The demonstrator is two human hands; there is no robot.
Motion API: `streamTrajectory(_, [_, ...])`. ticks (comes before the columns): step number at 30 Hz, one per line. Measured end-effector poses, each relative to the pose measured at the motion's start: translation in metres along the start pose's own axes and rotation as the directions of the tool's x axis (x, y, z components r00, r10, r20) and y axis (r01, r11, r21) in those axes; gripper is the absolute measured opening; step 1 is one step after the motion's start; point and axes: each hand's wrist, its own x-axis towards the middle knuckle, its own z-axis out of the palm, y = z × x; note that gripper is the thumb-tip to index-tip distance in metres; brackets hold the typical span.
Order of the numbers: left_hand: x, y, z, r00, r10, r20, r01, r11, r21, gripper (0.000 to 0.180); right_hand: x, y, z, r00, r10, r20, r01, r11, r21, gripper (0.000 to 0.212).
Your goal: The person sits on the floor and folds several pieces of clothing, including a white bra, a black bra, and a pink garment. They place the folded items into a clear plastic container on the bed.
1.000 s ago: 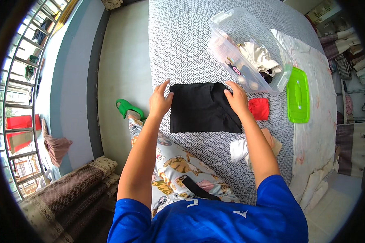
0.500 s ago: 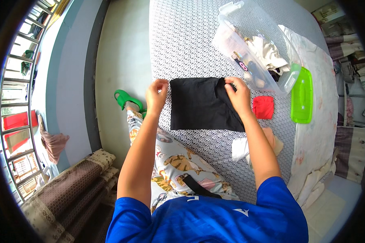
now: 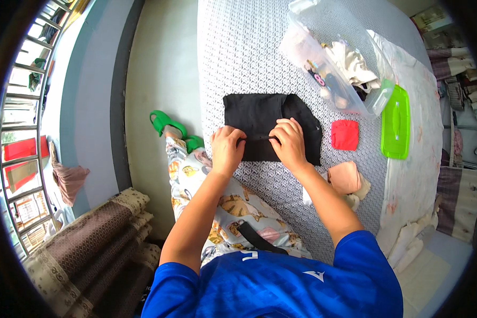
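Observation:
A black garment (image 3: 253,110), flat and partly folded, lies on the patterned bed sheet in front of me. My left hand (image 3: 228,149) pinches the cloth at its left side, thumb and fingers closed on it. Opposite it, my right hand (image 3: 290,142) grips the same cloth near the middle. Between the two hands a narrow fold of the fabric is raised. The garment's right part slants outward beyond my right hand. Just right of it lies a small folded red cloth (image 3: 345,135).
A clear plastic bin (image 3: 331,58) with clothes inside stands tilted at the far right, beside its green lid (image 3: 395,123). Folded beige and white cloths (image 3: 345,178) lie by my right forearm. Green slippers (image 3: 167,123) are on my feet, left of the bed.
Both hands have moved nearer and closer together, from the garment's far corners to its middle, where they now pinch a fold. The beige cloth shows more beside my right forearm.

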Motion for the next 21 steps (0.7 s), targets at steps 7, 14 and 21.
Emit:
streamTrajectory(7, [-0.038, 0.015, -0.025, 0.999, -0.044, 0.023, 0.045, 0.997, -0.054, 0.021, -0.048, -0.01, -0.008, 0.997, 0.076, -0.03, -0.073, 0.995, 0.072, 0.026])
streamTrajectory(14, [-0.036, 0.012, -0.02, 0.999, -0.038, 0.028, 0.039, 0.997, -0.067, 0.02, -0.05, -0.013, -0.012, 0.995, 0.072, -0.072, -0.064, 0.993, 0.102, 0.026])
streamTrajectory(21, [-0.036, 0.012, -0.02, 0.999, -0.038, 0.009, 0.038, 0.995, -0.09, 0.02, -0.044, -0.017, -0.013, 0.993, 0.07, -0.094, -0.058, 0.991, 0.119, 0.025])
